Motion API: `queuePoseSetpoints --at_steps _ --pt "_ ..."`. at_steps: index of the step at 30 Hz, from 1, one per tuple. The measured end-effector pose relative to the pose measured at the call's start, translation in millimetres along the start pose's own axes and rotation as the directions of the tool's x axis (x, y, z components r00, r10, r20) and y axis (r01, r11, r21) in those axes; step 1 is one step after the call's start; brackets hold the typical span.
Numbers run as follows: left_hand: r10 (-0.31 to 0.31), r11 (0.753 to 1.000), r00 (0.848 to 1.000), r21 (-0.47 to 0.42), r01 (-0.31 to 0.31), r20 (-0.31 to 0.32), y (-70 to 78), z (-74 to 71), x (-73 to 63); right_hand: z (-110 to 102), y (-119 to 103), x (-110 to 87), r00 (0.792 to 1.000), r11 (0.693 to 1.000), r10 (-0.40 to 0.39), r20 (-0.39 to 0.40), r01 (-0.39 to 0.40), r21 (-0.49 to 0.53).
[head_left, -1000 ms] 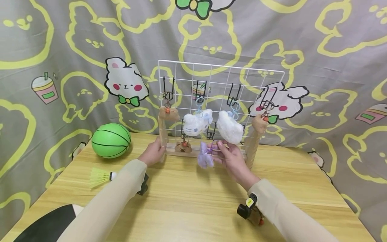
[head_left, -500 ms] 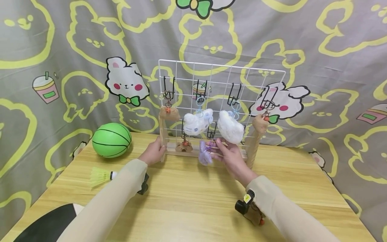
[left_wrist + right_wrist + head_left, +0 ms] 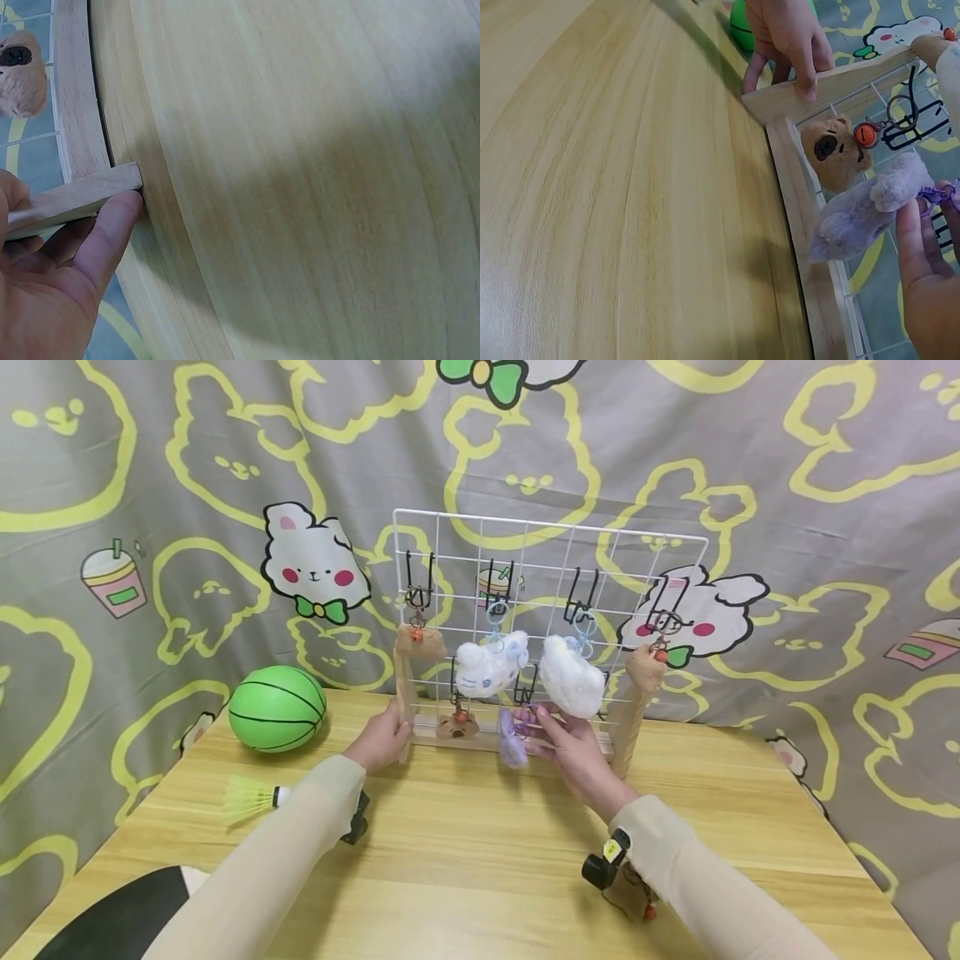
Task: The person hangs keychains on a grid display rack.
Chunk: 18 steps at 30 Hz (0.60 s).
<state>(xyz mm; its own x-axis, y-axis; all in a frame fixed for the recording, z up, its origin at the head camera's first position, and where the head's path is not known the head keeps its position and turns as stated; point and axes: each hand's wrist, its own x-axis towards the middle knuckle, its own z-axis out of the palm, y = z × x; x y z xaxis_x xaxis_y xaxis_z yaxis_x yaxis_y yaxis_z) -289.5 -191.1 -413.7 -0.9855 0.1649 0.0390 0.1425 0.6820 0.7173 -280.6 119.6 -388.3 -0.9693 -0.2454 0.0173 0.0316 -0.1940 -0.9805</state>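
Observation:
A white wire grid rack (image 3: 547, 525) on a wooden stand faces me. My left hand (image 3: 379, 737) grips its left wooden post (image 3: 82, 193), thumb on one side and fingers on the other. In my right hand (image 3: 581, 764) is the purple clasp (image 3: 934, 196) of a fluffy lilac plush keychain (image 3: 859, 217), pinched between thumb and fingers. The plush hangs to the left of the fingertips, in front of the lower grid. Just above those fingertips is a lower black hook (image 3: 525, 692). A brown bear keychain (image 3: 832, 150) hangs on the neighbouring lower hook.
Two white plush keychains, one left (image 3: 483, 670) and one right (image 3: 572, 678), hang between brown plush keychains on the upper hooks. A green ball (image 3: 276, 708) and a yellow shuttlecock (image 3: 251, 800) lie at left. Another brown plush keychain (image 3: 626, 893) lies under the right wrist.
My right hand has shifted slightly, and the lilac plush has swung a little rightward and turned narrower to view. The left hand stays on the post.

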Motion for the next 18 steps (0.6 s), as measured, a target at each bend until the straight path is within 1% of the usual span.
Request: queuePoseSetpoints --at_steps 9,13,18 --pt "0.006 1.0 1.0 0.0 -0.006 0.0 1.5 -0.5 -0.8 -5.6 3.1 0.2 1.0 0.999 -0.015 0.006 0.015 -0.039" --pt "0.008 1.0 1.0 0.003 -0.008 -0.01 1.7 -0.2 -0.7 -6.9 3.8 0.0 1.0 0.999 -0.019 0.008 0.019 -0.05" --pt "-0.005 1.0 1.0 -0.001 0.005 -0.015 2.1 0.2 -0.6 -10.3 5.0 -1.8 1.0 0.997 -0.017 0.004 0.018 -0.069"
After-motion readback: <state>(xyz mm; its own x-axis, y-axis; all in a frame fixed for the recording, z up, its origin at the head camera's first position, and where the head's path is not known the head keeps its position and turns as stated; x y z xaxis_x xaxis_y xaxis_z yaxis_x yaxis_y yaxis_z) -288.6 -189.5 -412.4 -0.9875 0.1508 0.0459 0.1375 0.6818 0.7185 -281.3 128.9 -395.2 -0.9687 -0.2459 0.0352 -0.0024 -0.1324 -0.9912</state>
